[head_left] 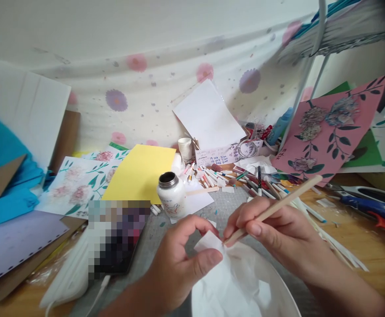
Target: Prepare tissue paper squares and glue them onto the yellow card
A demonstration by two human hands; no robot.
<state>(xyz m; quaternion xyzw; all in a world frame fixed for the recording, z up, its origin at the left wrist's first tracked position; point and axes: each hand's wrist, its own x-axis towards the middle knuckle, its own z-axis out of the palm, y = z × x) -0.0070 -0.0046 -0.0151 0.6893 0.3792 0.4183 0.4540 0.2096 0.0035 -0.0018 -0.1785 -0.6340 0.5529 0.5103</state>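
Observation:
My left hand (179, 257) pinches a small piece of thin white paper (209, 242) between thumb and fingers. A light wooden stick (289, 198) lies in the grip of my right hand (278, 231), slanting up to the right. The stick's lower end meets the paper by the left fingertips. Below both hands stands a white bowl (286, 286) with crumpled white paper pieces (241, 293) inside. Beyond my left hand is an open white jar (174, 200) with a dark metal neck.
A phone (119, 246), its screen blurred out, leans at left with a white cable. Yellow paper (139, 171) and flower pictures (76, 187) lie behind it. Several markers (212, 176) are heaped at the back. A pink flower picture (331, 132) and blue glue gun (370, 209) are at right.

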